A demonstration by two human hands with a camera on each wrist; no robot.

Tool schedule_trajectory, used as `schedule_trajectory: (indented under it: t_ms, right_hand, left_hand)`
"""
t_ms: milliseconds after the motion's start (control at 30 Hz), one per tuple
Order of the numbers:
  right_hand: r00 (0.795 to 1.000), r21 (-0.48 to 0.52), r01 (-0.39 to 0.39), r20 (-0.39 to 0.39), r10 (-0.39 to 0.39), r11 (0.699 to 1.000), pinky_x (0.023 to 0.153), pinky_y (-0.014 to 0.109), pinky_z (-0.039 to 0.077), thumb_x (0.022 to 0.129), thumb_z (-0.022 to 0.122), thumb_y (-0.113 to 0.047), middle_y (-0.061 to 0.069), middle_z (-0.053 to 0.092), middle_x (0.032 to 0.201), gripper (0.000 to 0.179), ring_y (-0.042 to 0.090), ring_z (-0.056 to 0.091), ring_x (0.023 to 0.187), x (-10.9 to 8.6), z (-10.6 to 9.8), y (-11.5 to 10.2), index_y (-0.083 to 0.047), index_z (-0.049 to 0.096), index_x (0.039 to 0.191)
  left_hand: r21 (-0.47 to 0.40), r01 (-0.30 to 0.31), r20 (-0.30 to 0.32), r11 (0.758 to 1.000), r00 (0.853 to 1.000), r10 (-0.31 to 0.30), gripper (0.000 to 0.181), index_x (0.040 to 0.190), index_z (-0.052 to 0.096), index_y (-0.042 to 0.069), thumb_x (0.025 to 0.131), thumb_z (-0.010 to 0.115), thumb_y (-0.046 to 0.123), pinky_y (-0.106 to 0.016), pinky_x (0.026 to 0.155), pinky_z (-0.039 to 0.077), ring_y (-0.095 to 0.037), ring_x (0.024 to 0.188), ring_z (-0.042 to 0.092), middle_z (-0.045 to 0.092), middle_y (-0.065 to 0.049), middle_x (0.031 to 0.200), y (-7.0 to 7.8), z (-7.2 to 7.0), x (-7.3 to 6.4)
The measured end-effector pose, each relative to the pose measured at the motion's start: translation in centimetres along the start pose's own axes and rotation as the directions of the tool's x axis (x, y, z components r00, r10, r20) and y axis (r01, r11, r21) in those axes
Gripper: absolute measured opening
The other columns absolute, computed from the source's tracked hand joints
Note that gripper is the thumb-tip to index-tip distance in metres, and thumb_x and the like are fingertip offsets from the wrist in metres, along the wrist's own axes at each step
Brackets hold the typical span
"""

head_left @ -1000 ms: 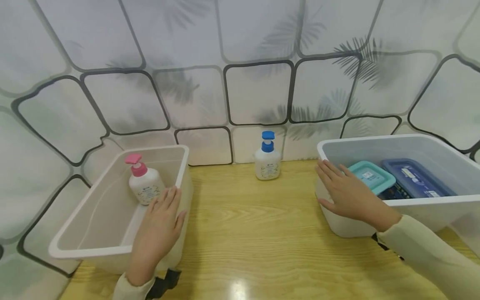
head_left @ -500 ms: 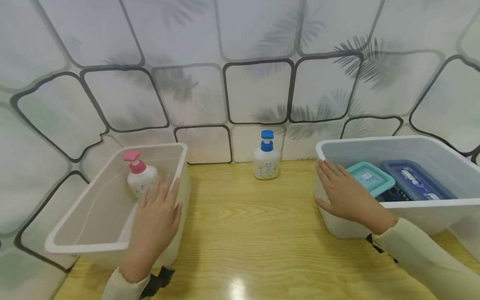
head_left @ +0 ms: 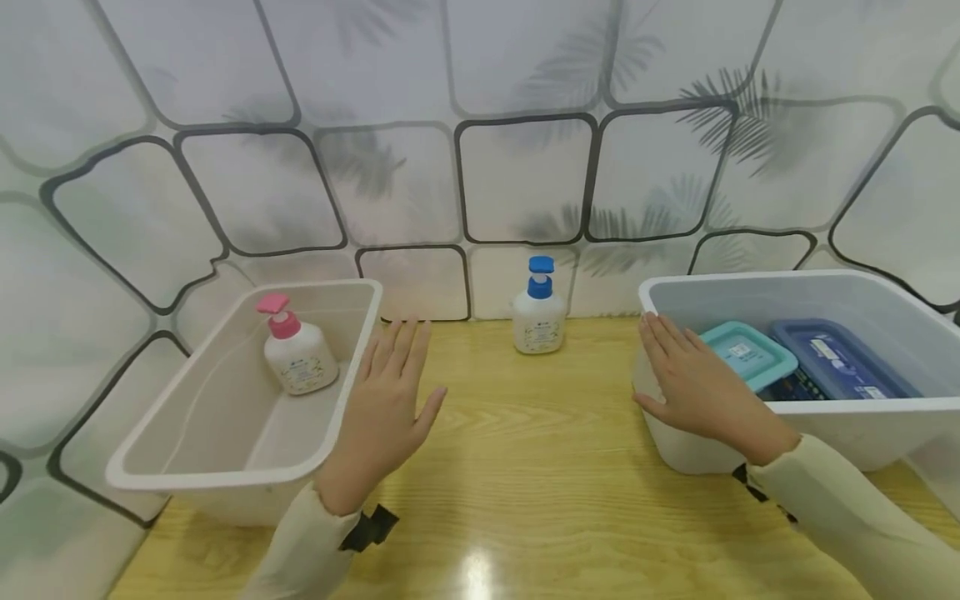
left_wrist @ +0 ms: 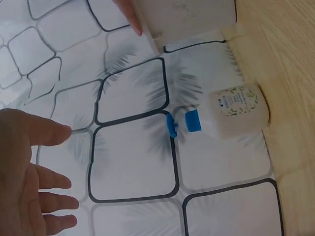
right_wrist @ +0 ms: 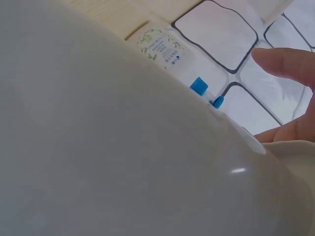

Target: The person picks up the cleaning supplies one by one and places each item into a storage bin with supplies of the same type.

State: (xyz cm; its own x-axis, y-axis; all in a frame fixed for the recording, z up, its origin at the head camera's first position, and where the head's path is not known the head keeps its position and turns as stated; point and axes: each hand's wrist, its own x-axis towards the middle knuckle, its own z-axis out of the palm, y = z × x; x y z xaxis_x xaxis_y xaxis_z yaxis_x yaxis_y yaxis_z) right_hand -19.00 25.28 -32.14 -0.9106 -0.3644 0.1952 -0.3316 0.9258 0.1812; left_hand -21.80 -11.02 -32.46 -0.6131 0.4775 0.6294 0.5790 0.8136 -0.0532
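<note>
My left hand (head_left: 382,417), fingers straight and thumb out, is at the right rim of the left white bin (head_left: 225,479), overlapping it in the head view. Inside that bin a white pump bottle with a pink top (head_left: 303,358) leans back. Another pump bottle, with a blue top (head_left: 540,321), stands upright on the table by the wall; the left wrist view shows this blue-topped bottle (left_wrist: 238,110) beyond the spread fingers. My right hand (head_left: 697,387) lies with straight fingers on the left rim of the right white bin (head_left: 847,408).
The right bin contains a teal-lidded box (head_left: 750,354) and a dark blue-lidded box (head_left: 843,358). Behind everything rises a wall (head_left: 405,192) with a stone and leaf pattern. Between the bins lies the wooden table (head_left: 495,450).
My left hand has moved right, from over the left bin's inside to its right rim, uncovering the pink-topped bottle. My right hand stays at its rim.
</note>
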Motion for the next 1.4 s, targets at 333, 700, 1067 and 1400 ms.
schedule_trajectory:
  t_ms: [333,700,1067,1400]
  right_hand:
    - [1.000,0.001,-0.012,0.009,0.012,1.000,0.106,0.062,0.032,0.085,0.065,-0.037,0.035,0.027,0.146,0.085,0.048,0.029,0.135,-0.2,0.0,0.1,0.017,0.027,0.140]
    - [1.000,-0.002,0.000,-0.005,0.000,1.000,0.106,0.061,0.032,0.084,0.067,-0.037,0.034,0.027,0.147,0.086,0.048,0.029,0.135,-0.1,-0.1,0.0,0.015,0.027,0.140]
    - [1.000,0.000,0.011,-0.020,-0.011,1.000,0.105,0.062,0.034,0.083,0.068,-0.036,0.035,0.028,0.146,0.086,0.048,0.031,0.134,0.0,0.1,0.1,0.016,0.029,0.139]
    - [1.000,0.010,0.013,-0.027,-0.013,1.000,0.104,0.062,0.033,0.083,0.068,-0.035,0.035,0.029,0.146,0.085,0.048,0.031,0.134,0.0,0.3,0.1,0.015,0.029,0.139]
  left_hand:
    - [-0.083,-0.048,-0.083,0.995,0.996,0.041,0.072,0.146,0.029,0.001,0.093,0.046,0.046,-0.053,0.115,0.024,-0.032,0.141,0.029,0.034,-0.019,0.150,0.3,2.3,0.9]
    - [-0.725,-0.033,-0.158,0.688,0.980,-0.119,0.061,0.140,0.042,0.005,0.094,0.050,0.044,-0.046,0.105,0.041,-0.026,0.128,0.048,0.050,-0.013,0.139,0.3,5.2,1.8]
    - [-0.988,0.074,0.048,0.135,0.981,-0.189,0.048,0.137,0.040,-0.006,0.089,0.042,0.004,-0.052,0.105,0.039,-0.018,0.123,0.050,0.047,-0.029,0.134,0.6,7.4,3.6]
    - [-0.988,0.108,0.079,0.111,0.967,-0.242,0.045,0.132,0.047,-0.004,0.093,0.039,0.017,-0.056,0.105,0.037,-0.026,0.120,0.051,0.051,-0.028,0.131,0.4,9.2,5.4]
